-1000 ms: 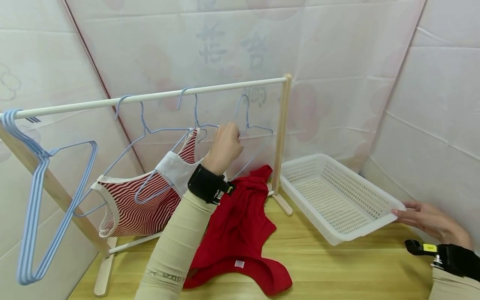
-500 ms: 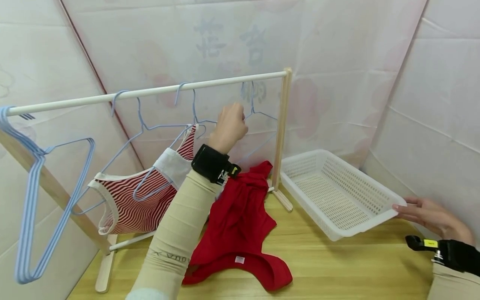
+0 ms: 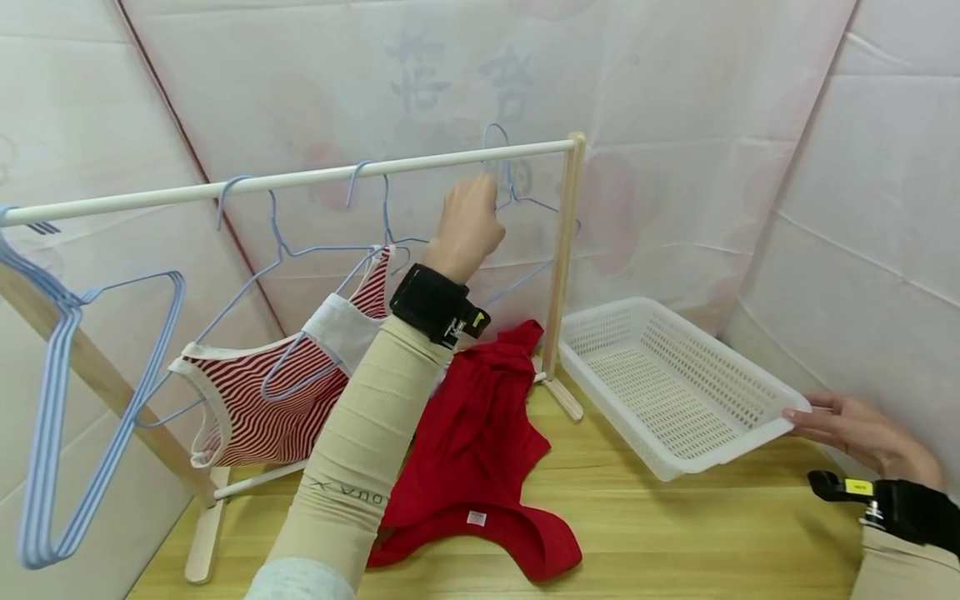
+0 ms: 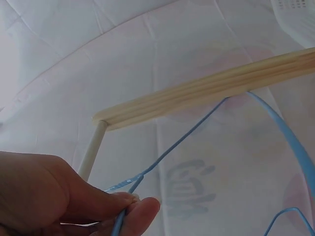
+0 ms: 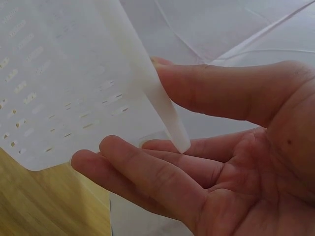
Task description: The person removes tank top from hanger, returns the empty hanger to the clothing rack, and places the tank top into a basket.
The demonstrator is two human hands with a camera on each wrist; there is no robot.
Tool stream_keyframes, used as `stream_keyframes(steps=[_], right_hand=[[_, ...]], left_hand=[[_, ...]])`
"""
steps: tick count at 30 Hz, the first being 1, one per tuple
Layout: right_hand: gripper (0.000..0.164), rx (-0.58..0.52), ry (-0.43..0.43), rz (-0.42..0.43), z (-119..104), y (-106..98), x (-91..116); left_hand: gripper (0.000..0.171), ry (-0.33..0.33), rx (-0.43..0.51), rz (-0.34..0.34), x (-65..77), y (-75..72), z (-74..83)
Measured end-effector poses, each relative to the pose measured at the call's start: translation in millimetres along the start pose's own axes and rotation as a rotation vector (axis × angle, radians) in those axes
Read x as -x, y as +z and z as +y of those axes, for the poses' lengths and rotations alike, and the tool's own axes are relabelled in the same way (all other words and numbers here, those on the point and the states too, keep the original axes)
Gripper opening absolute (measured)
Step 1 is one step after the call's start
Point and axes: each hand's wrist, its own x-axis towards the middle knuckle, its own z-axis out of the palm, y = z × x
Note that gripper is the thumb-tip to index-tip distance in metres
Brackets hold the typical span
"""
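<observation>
My left hand [image 3: 467, 229] pinches a light-blue wire hanger [image 4: 291, 135] at its neck, between thumb and finger. In the head view the hanger's hook is up at the white rail [image 3: 435, 161], near the right post; whether it bears on the rail I cannot tell. Nothing hangs on this hanger. At the right, my right hand [image 3: 870, 437] grips the rim of a white perforated plastic basket [image 3: 660, 400], thumb above and fingers beneath. That near end of the basket is tilted up off the table. A red sleeveless garment [image 3: 480, 433] lies below my left arm.
A red-and-white striped top [image 3: 270, 417] hangs from hangers on the rail's left half. Several bare blue hangers [image 3: 47, 433] bunch at the far left end. The rack's right wooden post [image 3: 564, 267] stands between left hand and basket. Fabric walls enclose the wooden table [image 3: 712, 533].
My left hand has risen with the hanger and shifted slightly right, bringing the hook from below the rail up to its height. The right hand and basket have stayed nearly in place.
</observation>
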Motion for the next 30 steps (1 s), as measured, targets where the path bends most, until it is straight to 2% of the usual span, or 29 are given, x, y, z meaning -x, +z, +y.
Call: stream_keyframes(steps=[9,13,16,20,24,27,30], right_hand=[[0.029,-0.017,-0.005,-0.012,-1.1,3.6,1.8],[0.042,-0.004,0.007,-0.021,-5.0,5.0,2.4],[0.055,0.009,0.022,-0.010,-7.9,5.2,2.6],[0.054,0.011,0.021,-0.007,-9.6,5.4,2.8],[0.062,0.039,0.025,-0.005,-9.9,6.3,2.4],[0.072,0.061,0.037,-0.002,-10.0,6.4,0.9],[0.073,0.063,0.038,0.002,-9.6,6.4,-1.3]], left_hand=[[0.024,0.015,-0.034,0.033,-6.1,0.8,4.9],[0.034,0.008,-0.021,0.037,-2.3,0.3,8.6],[0.035,0.014,-0.017,0.036,2.9,1.2,10.6],[0.032,0.036,-0.023,0.029,9.5,5.3,9.9],[0.036,0.061,-0.048,0.021,13.9,11.8,6.2],[0.030,0.079,-0.091,0.024,16.8,17.7,3.6],[0.020,0.079,-0.117,0.022,19.6,22.7,2.8]])
